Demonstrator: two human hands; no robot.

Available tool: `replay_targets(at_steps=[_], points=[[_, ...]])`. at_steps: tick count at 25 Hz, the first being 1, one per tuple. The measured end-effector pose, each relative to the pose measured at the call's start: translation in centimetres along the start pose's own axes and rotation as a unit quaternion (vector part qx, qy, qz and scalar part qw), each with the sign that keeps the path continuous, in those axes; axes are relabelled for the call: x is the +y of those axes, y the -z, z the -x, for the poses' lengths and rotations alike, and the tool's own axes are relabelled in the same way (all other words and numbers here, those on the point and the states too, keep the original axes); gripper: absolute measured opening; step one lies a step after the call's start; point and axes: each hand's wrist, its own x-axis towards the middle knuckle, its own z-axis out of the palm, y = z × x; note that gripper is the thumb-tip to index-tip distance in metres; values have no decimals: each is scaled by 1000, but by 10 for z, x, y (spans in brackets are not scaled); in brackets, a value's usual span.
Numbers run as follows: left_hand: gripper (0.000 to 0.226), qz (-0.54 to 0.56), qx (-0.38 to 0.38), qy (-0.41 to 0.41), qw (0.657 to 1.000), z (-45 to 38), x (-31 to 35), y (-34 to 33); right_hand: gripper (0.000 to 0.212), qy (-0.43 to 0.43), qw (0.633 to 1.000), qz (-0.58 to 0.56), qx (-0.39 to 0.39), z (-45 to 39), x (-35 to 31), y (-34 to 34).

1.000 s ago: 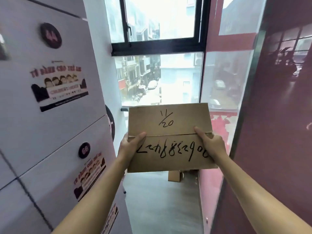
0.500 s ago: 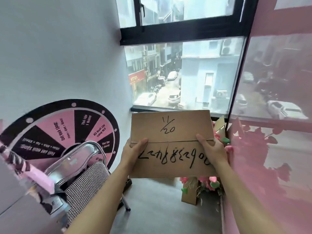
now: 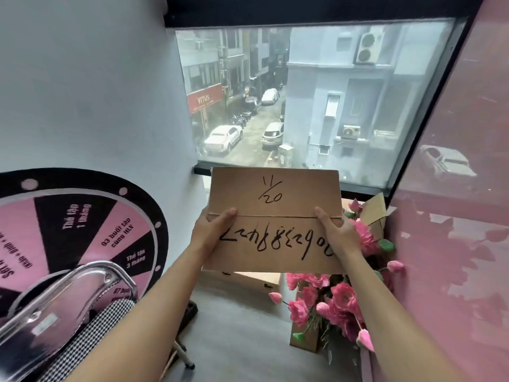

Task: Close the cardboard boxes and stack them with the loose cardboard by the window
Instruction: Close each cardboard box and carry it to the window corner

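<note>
Closed cardboard box [image 3: 274, 219] held in the air at chest level, in front of the lower window [image 3: 316, 100] edge. Top flaps meet along a centre seam; handwriting on both flaps. Left hand [image 3: 212, 230] clamps the left edge, thumb lying across the seam. Right hand [image 3: 337, 232] clamps the right edge, thumb likewise on the seam. Both grip the box; neither is free.

Below the held box: a flat piece of loose cardboard [image 3: 248, 279] on the floor [image 3: 234, 340] under the window, partly hidden. An open-flapped box [image 3: 376, 213] stands in the right corner behind pink artificial flowers [image 3: 330, 299].

Risks, as judged:
- No tape is visible on the seam. If the thumbs lift during set-down, the flaps could spring open.
- The box blocks the view of the landing spot, so it could land off-centre on the cardboard below and tip or slide.
- The flowers lean into the drop zone from the right; the right forearm or the box corner could snag stems and knock their holder over.
- The corner box is mostly hidden; whether it leaves room for the stack I cannot tell.

Clearance:
- Left: white wall with prize wheel [image 3: 82, 238], chair [image 3: 68, 312] with chrome frame low at left. The left elbow passes close to it.
- Right: pink wall [image 3: 454, 244], flowers just beside the right wrist.
- Open floor lies straight ahead and down, a narrow lane between chair and flowers.
</note>
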Motion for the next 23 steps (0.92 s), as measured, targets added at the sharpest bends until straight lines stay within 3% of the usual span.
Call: replay_targets(at_steps=[14,20,23], points=[[66,-34,44,115,992,-305,-55,4,71,-76,993,20,-85,-273,25,-198],[59,-33,20,183,982,-406,-111,22,64,-127,984,63,-104,-337,57,-287],[66,-54,-6,224,973,-464,-148,37,77,-168,979,75,-86,-361,80,-337]])
